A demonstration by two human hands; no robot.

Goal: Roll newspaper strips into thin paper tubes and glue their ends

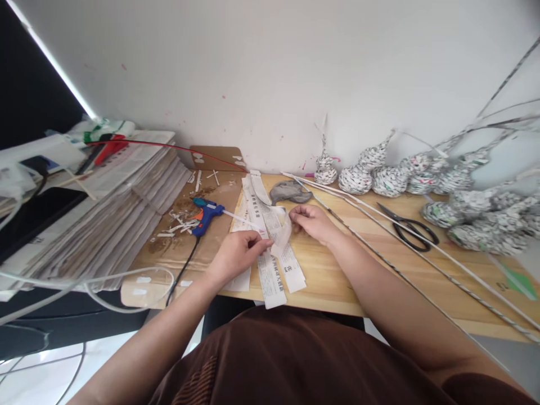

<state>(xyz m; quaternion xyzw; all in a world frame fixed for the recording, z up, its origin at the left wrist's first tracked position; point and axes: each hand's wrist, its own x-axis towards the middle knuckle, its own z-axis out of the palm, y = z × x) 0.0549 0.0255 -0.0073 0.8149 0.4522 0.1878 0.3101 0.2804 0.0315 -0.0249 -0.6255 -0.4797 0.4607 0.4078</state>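
In the head view, a person's 2 bare hands meet over a pale, light-grained wooden table [337, 284]. Between them is a narrow, whitish, curled paper strip [282, 235], raised in a loop above the tabletop near its front edge. The left hand [239, 253] has its thumb and index finger closed together on the strip's lower end, the other fingers curled in towards the palm. The right hand [310, 221] has its fingertips drawn together at the strip's upper right edge, pinching it; how far the hidden fingers bend, I cannot tell.

Beneath the strip lie flat, printed newspaper strips [272, 286], 2 of them fanning apart towards the person. Just behind is a crumpled grey cloth [291, 192]. To the left, a blue glue gun [205, 218] with an orange trigger and a teal front rests on a stained brown cardboard sheet [202, 253], a pale thin stick reaching from its rear towards the newspaper strips. White paper scraps [179, 223] lie beside it, and farther left stands a thick stack of folded newspapers [145, 205].

Right of the hands, long thin rolled-paper rods [358, 201] run diagonally across the table, near black-handled scissors [409, 229] lying with the blades parted slightly, if at all. Along the white wall [270, 73] stand gourd-shaped, black-and-white woven paper forms [355, 179], more of them clustered at the far right.
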